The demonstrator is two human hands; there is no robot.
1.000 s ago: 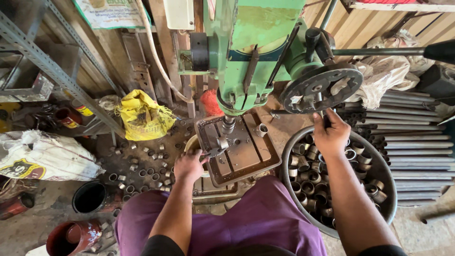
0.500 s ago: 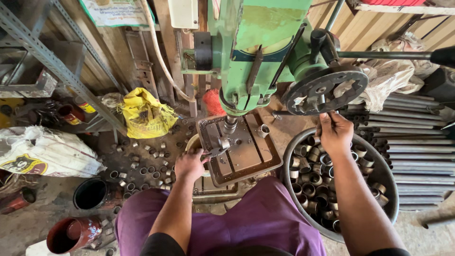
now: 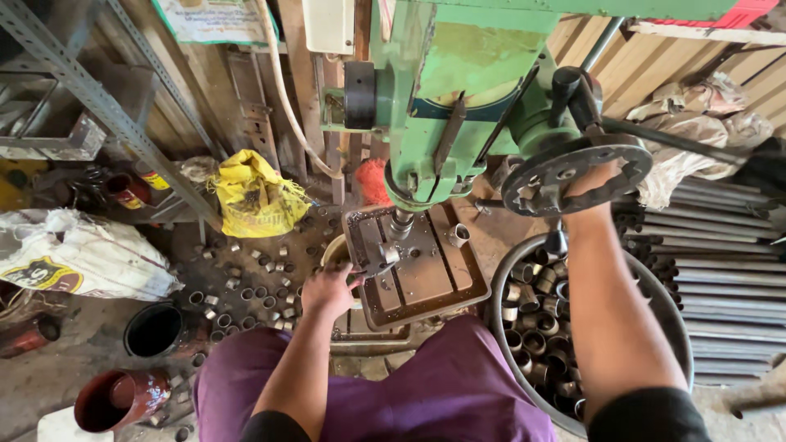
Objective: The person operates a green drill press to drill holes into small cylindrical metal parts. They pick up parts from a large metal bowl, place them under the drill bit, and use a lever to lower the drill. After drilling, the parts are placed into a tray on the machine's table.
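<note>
- Here, a big green metal drill machine point(image 3: 458, 90) stands tall, its spindle pointing straight down at the brown slotted metal table point(image 3: 426, 274).
- The right hand point(image 3: 591, 184) reaches behind the round grey feed wheel point(image 3: 575, 173); I cannot tell its fingers.
- The left hand point(image 3: 327, 290) pinches a short metal ring piece point(image 3: 385, 256) on the table, under the spindle.

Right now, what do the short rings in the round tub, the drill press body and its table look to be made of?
The rings look like bare steel tube offcuts: grey, dull sheen, hollow ends. The tub seems grey metal, judging by its thin rim. The drill press body looks like cast metal under chipped green paint. The table seems unpainted iron or steel, brown with rust or oil, slotted.
</note>
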